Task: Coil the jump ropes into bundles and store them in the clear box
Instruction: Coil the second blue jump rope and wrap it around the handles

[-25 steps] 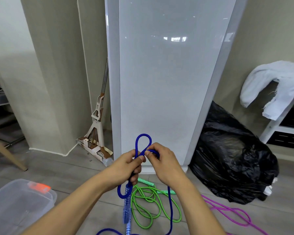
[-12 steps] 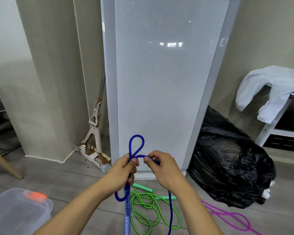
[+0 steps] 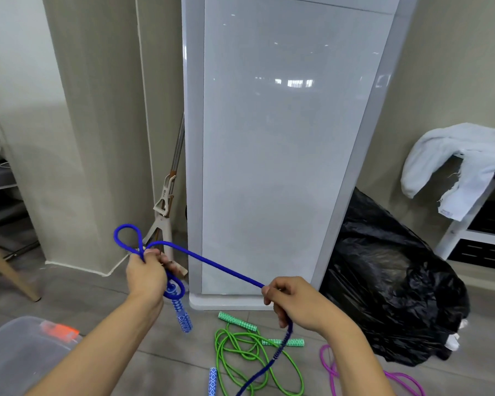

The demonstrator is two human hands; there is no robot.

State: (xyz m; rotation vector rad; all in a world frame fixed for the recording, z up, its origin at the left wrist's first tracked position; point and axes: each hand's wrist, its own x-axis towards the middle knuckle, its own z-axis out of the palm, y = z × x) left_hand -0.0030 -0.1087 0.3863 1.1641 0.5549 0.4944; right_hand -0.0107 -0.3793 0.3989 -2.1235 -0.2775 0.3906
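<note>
hands pulled apart since before, left [image 3: 146,274] pinching the blue rope [image 3: 220,267] loops, right [image 3: 300,305] fist gripping its strand.

nothing really legible here tbh. there's a tiny dark mark on the mop [image 3: 164,195] bracket and what looks like a tag on the white cloth [image 3: 440,150], both too small and blurry to read.

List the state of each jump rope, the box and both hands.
Blue jump rope: partly looped, held taut.
Green jump rope: loose on the floor.
Purple jump rope: loose on the floor.
Clear box: no rope seen inside.
Left hand: grips the loops.
Right hand: grips the rope.
</note>
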